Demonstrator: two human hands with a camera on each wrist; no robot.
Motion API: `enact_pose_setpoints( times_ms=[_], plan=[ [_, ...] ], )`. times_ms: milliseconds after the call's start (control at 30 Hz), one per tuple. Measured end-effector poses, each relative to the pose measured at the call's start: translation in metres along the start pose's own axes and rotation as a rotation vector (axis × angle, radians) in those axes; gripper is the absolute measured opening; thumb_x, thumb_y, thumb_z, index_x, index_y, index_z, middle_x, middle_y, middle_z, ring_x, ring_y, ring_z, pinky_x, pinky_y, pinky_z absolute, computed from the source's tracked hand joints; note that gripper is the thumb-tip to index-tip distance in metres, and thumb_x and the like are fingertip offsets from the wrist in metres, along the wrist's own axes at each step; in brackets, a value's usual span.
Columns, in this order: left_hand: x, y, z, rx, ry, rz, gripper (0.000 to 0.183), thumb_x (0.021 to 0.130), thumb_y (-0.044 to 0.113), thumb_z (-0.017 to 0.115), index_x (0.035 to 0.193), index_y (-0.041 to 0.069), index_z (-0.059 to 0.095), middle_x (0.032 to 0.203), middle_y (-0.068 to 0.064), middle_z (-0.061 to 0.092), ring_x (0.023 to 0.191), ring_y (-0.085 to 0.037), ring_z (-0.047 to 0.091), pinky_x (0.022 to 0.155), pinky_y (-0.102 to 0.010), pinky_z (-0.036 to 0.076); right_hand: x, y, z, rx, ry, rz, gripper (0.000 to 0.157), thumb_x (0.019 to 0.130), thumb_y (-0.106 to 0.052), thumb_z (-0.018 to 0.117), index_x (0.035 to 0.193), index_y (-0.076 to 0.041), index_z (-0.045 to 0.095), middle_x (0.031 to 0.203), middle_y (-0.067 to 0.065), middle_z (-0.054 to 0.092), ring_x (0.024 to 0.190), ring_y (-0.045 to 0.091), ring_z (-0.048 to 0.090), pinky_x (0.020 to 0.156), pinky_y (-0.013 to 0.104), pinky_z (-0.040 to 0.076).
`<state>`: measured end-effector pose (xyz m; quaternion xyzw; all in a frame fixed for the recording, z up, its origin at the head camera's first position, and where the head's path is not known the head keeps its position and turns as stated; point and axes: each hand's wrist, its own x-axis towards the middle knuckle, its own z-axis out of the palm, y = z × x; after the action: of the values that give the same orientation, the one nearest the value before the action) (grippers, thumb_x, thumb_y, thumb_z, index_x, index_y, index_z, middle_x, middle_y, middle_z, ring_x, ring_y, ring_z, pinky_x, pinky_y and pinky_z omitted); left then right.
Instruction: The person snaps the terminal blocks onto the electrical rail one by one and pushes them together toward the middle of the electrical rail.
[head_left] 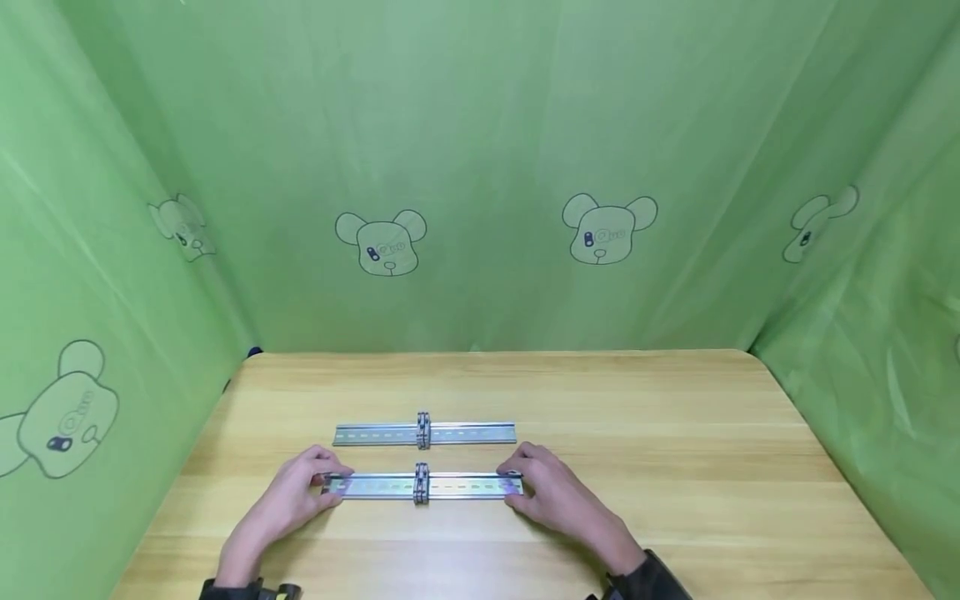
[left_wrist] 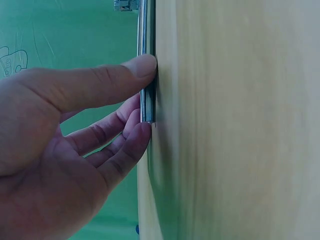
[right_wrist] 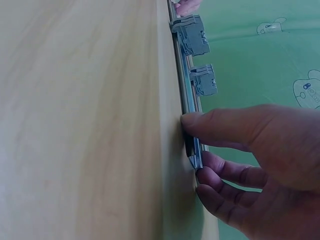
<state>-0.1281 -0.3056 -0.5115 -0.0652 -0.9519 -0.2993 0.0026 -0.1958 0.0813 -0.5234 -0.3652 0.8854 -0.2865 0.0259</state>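
Two slotted metal DIN rails lie one behind the other in the head view. My left hand [head_left: 296, 493] pinches the left end of the near DIN rail [head_left: 382, 487], thumb on its front edge and fingers behind. At its other end, my right hand [head_left: 551, 490] grips the rail the same way. A grey terminal block [head_left: 422, 483] sits across the middle of this rail. The far DIN rail [head_left: 468, 433] lies parallel behind it and carries a similar grey terminal block [head_left: 423, 431]. In the right wrist view both blocks stand up from their rails.
A light wood-grain table [head_left: 675, 450] lies under the rails. Green cloth walls [head_left: 480, 125] with printed bear heads enclose it at the back and both sides. Dark cuffs [head_left: 648, 579] are on both wrists.
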Motion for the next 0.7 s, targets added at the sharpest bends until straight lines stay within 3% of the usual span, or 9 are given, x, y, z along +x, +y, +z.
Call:
enact_pose_setpoints(
  times_ms=[167, 333, 533, 700],
  plan=[
    [0.001, -0.005, 0.002, 0.003, 0.023, 0.03, 0.036, 0.067, 0.001, 0.084, 0.101, 0.011, 0.077, 0.103, -0.002, 0.062, 0.086, -0.018, 0.058, 0.077, -0.041, 0.055, 0.001, 0.0, 0.002, 0.007, 0.007, 0.01, 0.034, 0.081, -0.018, 0.076, 0.112, -0.004, 0.072, 0.103, 0.003, 0.063, 0.088, 0.016, 0.057, 0.074, 0.032, 0.055],
    [0.003, -0.008, 0.002, 0.011, 0.039, 0.058, 0.037, 0.067, 0.005, 0.084, 0.103, 0.011, 0.076, 0.102, 0.0, 0.062, 0.086, -0.017, 0.058, 0.076, -0.041, 0.055, -0.001, 0.006, -0.004, 0.018, 0.035, 0.051, 0.042, 0.083, -0.026, 0.075, 0.12, -0.006, 0.068, 0.11, 0.003, 0.064, 0.1, 0.017, 0.059, 0.088, 0.038, 0.055],
    [0.003, -0.012, -0.002, -0.021, 0.069, 0.036, 0.032, 0.08, 0.013, 0.079, 0.111, 0.007, 0.073, 0.107, -0.006, 0.066, 0.092, -0.022, 0.06, 0.08, -0.045, 0.055, -0.012, 0.029, -0.029, -0.009, 0.163, 0.143, 0.052, 0.087, -0.028, 0.072, 0.131, -0.004, 0.059, 0.121, 0.01, 0.063, 0.108, 0.025, 0.06, 0.095, 0.044, 0.053],
    [0.005, -0.015, -0.009, 0.015, 0.174, 0.053, 0.032, 0.094, 0.018, 0.065, 0.122, 0.001, 0.067, 0.11, -0.014, 0.065, 0.098, -0.027, 0.061, 0.086, -0.053, 0.054, -0.022, 0.05, -0.043, -0.147, 0.261, 0.147, 0.063, 0.09, -0.035, 0.069, 0.14, -0.003, 0.05, 0.138, 0.02, 0.05, 0.124, 0.036, 0.048, 0.098, 0.059, 0.045]
  ],
)
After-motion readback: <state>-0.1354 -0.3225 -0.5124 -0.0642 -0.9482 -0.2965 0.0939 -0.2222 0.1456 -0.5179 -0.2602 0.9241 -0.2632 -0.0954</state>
